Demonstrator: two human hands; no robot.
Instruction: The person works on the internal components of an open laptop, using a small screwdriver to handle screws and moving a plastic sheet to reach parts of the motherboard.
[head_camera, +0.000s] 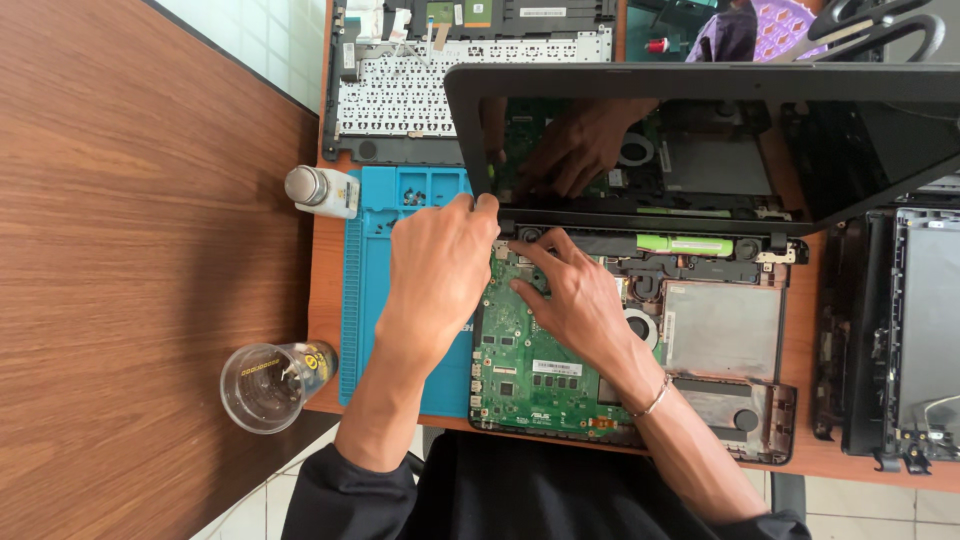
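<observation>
My left hand (440, 262) pinches screen bezel corner (478, 150); my right hand (570, 295) open, fingertips on green motherboard (520, 365) near hinge (515, 238)

The laptop screen (720, 140) stands tilted up over the middle of the bench, toward its far edge: a wide dark rectangle in a black frame, unlit, mirroring the board and a hand below it. On the green circuit board (520, 350) near the bench's near edge lies a small white rectangular label (557, 367). A slim bright-green strip label (685, 244) runs along the hinge line just under the screen. Small white labels sit on the black part at the far edge (543, 12).
</observation>
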